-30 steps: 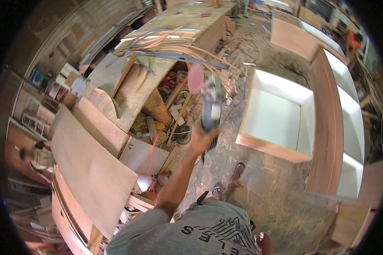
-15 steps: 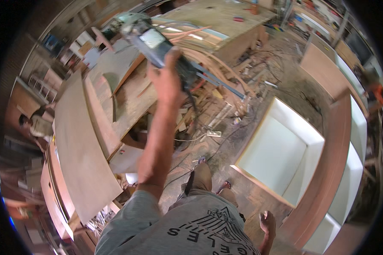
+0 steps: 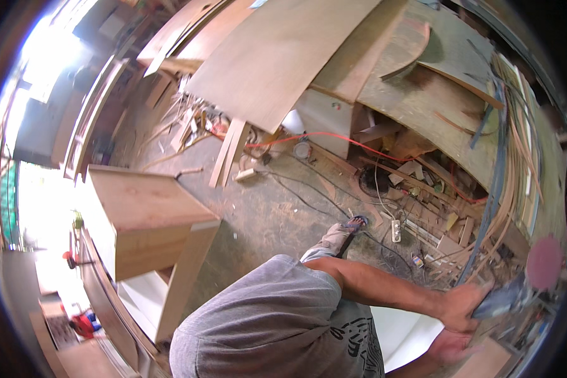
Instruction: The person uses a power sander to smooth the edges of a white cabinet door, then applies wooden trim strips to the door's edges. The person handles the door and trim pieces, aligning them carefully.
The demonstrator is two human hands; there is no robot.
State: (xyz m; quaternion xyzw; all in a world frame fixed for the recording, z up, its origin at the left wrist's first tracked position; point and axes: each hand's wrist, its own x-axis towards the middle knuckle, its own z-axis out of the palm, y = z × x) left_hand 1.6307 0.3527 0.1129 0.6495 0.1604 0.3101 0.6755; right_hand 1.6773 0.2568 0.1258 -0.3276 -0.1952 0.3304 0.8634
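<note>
My left arm reaches across to the right, and my left hand (image 3: 465, 306) is closed around the body of a dark angle grinder (image 3: 500, 298). A round pink sanding disc (image 3: 544, 264) shows at its far end, facing me. Close below the left hand is my right hand (image 3: 452, 346), blurred, its fingers not clear; whether it touches the grinder I cannot tell. Beneath my forearms lies part of a white-lined box (image 3: 404, 334).
A large workbench (image 3: 416, 101) carries plywood sheets and curved strips. Wood scraps (image 3: 422, 183), a red cord (image 3: 334, 134) and a power strip (image 3: 395, 230) lie around the floor. At left stands a wooden cabinet (image 3: 151, 201). My foot (image 3: 355, 223) is beside the cables.
My view has swung left, so the bench now appears at the upper right. The grinder has come down to the lower right, and my right hand has moved up close to it.
</note>
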